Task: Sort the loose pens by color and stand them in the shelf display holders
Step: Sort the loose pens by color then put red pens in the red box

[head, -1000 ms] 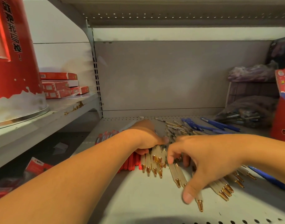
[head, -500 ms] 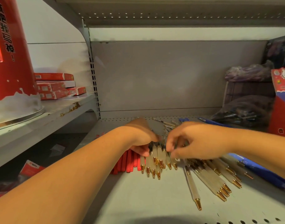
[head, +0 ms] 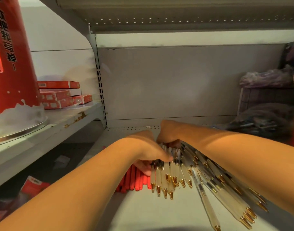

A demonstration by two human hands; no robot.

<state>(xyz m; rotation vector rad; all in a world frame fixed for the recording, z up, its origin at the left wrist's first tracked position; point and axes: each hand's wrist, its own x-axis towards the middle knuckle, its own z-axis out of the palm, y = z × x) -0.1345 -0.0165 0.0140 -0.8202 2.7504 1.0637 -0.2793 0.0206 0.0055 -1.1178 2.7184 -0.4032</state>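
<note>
Several clear pens with gold tips (head: 166,174) lie bunched on the grey shelf (head: 143,214), tips toward me. My left hand (head: 148,155) grips this bunch from the left, thumb on top and fingers underneath. Beside it on the left lies a row of red pens (head: 136,180). My right hand (head: 169,135) reaches behind the left one, its fingers curled down over the far ends of the clear pens. More clear pens (head: 226,197) fan out loose under my right forearm. No display holder is in view.
A big red drum (head: 9,64) and stacked red boxes (head: 59,95) stand on the left shelf. At the back right a wire basket (head: 268,99) and plastic bags of pens (head: 263,120) crowd the corner. An upper shelf (head: 176,22) hangs close overhead.
My right hand has moved back and to the left, from the middle of the pens to their far ends behind my left hand. The left hand keeps its hold on the bunch.
</note>
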